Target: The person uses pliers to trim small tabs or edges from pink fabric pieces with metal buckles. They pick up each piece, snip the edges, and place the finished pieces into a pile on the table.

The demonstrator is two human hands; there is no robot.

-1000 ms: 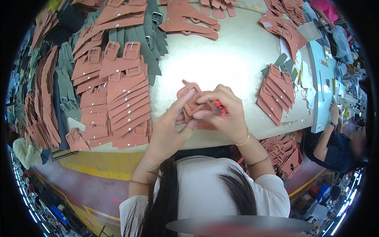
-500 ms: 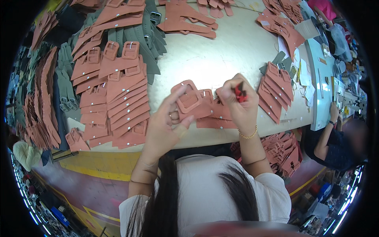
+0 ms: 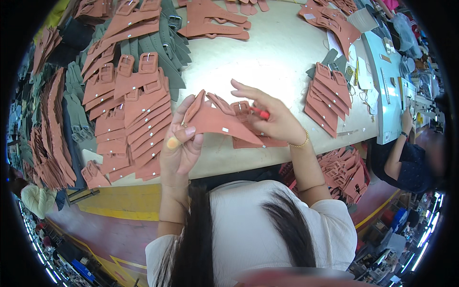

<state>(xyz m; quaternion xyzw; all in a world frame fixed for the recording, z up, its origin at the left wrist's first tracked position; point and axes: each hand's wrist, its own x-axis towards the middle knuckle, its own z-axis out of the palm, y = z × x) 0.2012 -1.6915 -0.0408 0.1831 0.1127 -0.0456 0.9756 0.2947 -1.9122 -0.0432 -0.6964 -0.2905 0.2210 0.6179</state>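
My left hand (image 3: pixel 179 143) holds a terracotta leather strap piece (image 3: pixel 215 122) lifted above the table's near edge, thumb on its face. My right hand (image 3: pixel 272 117) is just right of it, fingers pinched around a small red tool (image 3: pixel 260 113) and touching the strap's far end. Under my hands lie a few more terracotta pieces (image 3: pixel 258 141) flat on the cream table (image 3: pixel 267 52).
Rows of buckled terracotta straps (image 3: pixel 129 110) cover the table's left side, with grey-green straps (image 3: pixel 162 43) behind. Another stack (image 3: pixel 327 98) sits at right, more pieces (image 3: pixel 213 21) at the far edge. A person in dark clothes (image 3: pixel 406 158) sits at right. A bin of pieces (image 3: pixel 346 172) stands below.
The strap piece has been lifted off the table and turned in my left hand. My right hand came back left from beside the small stack to meet it.
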